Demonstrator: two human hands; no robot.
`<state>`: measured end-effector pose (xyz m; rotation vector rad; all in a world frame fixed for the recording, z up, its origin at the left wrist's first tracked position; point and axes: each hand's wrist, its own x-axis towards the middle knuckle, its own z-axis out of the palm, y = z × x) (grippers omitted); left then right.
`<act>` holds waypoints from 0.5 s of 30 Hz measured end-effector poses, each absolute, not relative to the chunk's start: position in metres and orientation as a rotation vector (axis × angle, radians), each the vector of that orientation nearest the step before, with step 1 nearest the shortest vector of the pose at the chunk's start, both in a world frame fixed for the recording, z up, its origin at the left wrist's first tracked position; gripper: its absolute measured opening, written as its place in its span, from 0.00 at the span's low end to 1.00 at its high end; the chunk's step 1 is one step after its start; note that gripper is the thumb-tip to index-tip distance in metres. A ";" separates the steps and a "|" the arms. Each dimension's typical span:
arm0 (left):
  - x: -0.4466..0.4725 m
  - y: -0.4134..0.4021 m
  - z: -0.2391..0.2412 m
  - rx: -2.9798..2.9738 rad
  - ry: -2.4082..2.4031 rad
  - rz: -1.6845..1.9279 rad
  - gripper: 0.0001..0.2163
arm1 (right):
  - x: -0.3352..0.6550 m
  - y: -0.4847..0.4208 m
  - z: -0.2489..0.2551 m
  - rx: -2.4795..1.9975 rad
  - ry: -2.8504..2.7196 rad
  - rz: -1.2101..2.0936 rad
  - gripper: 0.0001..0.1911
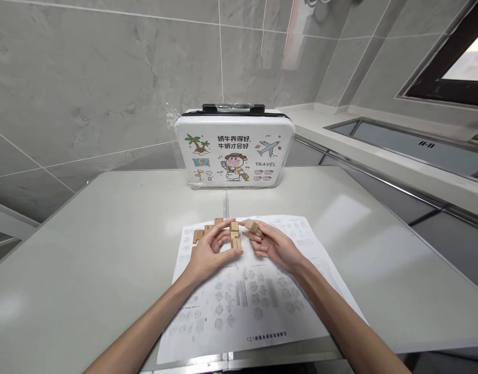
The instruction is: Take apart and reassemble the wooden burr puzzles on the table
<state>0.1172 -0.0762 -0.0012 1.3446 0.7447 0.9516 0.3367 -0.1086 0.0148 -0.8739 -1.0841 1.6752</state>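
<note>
Several small wooden blocks (234,234) lie together on a printed instruction sheet (254,306) in the middle of the white table. My left hand (209,254) rests on the sheet with its fingers curled around the blocks, thumb and fingertips touching one of them. My right hand (272,244) is just to the right, fingers pinched on a separate wooden block (252,227) held slightly above the sheet, next to the cluster. More wooden pieces (203,232) lie flat at the left of the cluster.
A white case (234,148) with cartoon travel pictures and a black handle stands upright at the table's far edge. Grey tiled walls rise behind it. A counter with a sunken steel sink (410,140) runs along the right. The table (106,249) surrounds the sheet.
</note>
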 end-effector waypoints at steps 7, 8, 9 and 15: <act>0.118 -0.082 0.005 1.460 0.782 0.944 0.34 | 0.332 -0.110 0.005 -0.813 -1.230 1.686 0.20; 0.118 -0.083 0.006 1.489 0.786 0.947 0.33 | 0.332 -0.110 0.003 -0.814 -1.248 1.678 0.20; 0.118 -0.084 0.007 1.522 0.788 0.956 0.32 | 0.331 -0.110 0.002 -0.815 -1.262 1.671 0.20; 0.118 -0.089 0.008 1.610 0.808 0.876 0.32 | 0.329 -0.112 0.001 -0.907 -1.280 1.664 0.22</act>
